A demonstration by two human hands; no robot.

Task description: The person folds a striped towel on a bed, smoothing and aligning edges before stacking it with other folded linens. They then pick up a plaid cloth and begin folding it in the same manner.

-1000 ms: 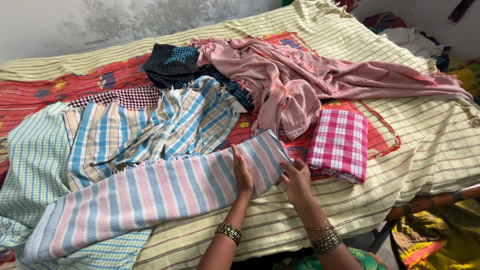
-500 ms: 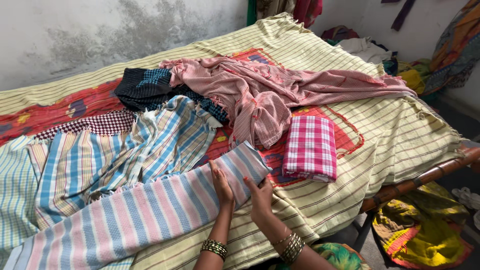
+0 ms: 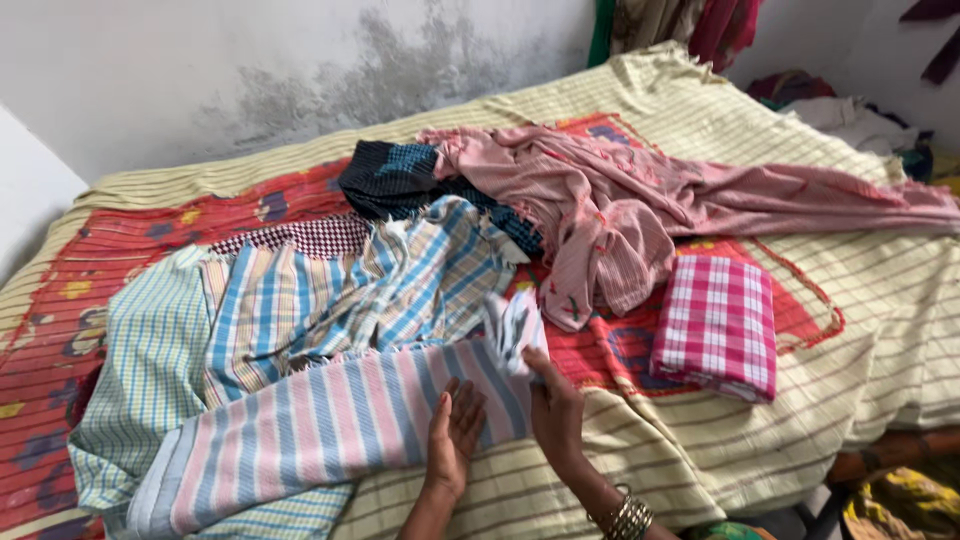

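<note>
Left hand (image 3: 455, 435) lay flat, fingers spread, pinning the pink-and-blue striped cloth (image 3: 330, 425) on the bed (image 3: 700, 460); right hand (image 3: 555, 410) pinched its raised end. Folding squarely probably needed aligned edges.
</note>
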